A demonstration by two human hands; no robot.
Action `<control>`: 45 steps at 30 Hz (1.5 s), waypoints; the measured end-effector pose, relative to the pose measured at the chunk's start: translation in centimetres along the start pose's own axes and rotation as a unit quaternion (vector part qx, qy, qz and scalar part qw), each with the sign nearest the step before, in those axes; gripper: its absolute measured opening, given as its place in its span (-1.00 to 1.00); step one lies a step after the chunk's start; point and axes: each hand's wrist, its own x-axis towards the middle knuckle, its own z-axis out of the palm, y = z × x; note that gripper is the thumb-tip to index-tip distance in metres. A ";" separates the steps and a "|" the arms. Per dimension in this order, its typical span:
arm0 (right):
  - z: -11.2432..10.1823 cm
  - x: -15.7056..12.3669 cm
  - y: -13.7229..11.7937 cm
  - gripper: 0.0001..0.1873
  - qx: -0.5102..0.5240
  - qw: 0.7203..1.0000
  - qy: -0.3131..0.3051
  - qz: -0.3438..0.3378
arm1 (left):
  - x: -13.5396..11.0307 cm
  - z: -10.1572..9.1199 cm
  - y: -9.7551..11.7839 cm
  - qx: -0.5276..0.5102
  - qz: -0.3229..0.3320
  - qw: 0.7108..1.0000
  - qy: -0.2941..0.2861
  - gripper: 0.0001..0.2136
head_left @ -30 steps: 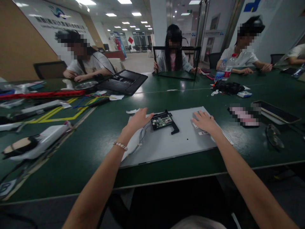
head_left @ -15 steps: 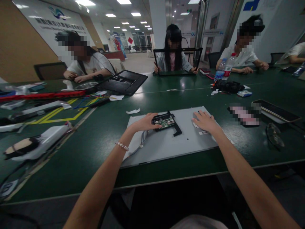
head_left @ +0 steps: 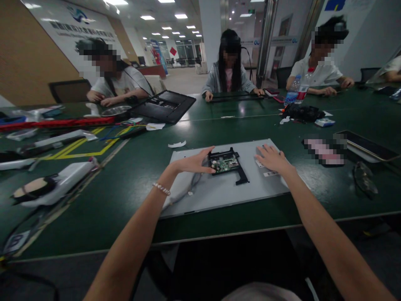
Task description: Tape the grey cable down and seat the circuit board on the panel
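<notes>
A grey-white flat panel [head_left: 213, 196] lies on the green table in front of me. On it rests a circuit board [head_left: 226, 164] in a black plastic frame with an arm hooking down at its right. My left hand [head_left: 196, 161] spans the frame's left end, thumb at the near side and fingers at the far side. From under this hand a grey cable [head_left: 191, 189] trails over the panel's left part. My right hand [head_left: 272, 159] lies flat with fingers spread on the panel's right part, beside a white label [head_left: 270, 174].
Across the table, people sit working; one has both hands on a thin dark frame [head_left: 236, 98]. A black laptop shell [head_left: 167, 106] lies far left of centre. Phones [head_left: 365, 146], glasses [head_left: 365, 177] and bottles [head_left: 293, 92] are at right; tools and cables fill the left.
The circuit board has slid slightly right on the panel, along with my left hand. My right hand stays flat. The person opposite has lowered the upright dark frame to the table.
</notes>
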 end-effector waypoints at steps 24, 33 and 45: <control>0.6 -0.1 -1.9 -0.38 0.013 0.986 0.021 -0.168 | 0.9 1.2 -0.3 -0.024 0.030 0.997 -0.071 0.06; 1.3 -0.7 -1.0 -0.37 -0.006 0.987 0.038 -0.154 | 1.9 2.1 0.8 -0.009 0.049 0.998 -0.032 0.05; 0.0 -0.4 -1.0 -0.39 -0.010 0.983 0.031 -0.180 | 1.6 2.1 0.9 -0.014 0.038 0.998 -0.039 0.08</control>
